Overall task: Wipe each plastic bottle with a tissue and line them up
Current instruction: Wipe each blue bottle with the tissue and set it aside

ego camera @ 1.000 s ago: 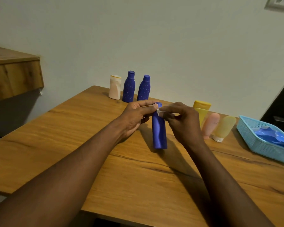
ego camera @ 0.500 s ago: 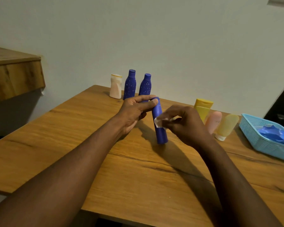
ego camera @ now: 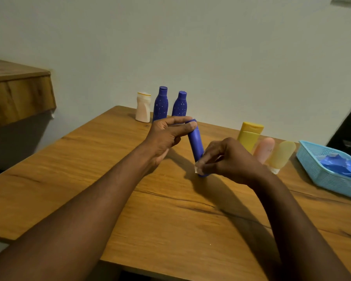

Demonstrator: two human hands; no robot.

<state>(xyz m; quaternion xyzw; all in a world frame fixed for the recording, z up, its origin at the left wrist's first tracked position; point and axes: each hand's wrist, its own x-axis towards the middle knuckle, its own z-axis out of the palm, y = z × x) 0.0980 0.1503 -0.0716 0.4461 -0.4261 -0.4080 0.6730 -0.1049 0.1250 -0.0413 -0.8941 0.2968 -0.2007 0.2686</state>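
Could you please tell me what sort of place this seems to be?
Probably a room in a home: a wooden table beside a plain painted wall, toiletry-style plastic bottles along its far edge, and a small blue basket at the right.

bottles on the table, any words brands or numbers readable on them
No text is readable here.
pink tube: faint dark marks, too blurred to read.
speckled blue bottles: white flecks only, no words.
held blue bottle: no print shows.
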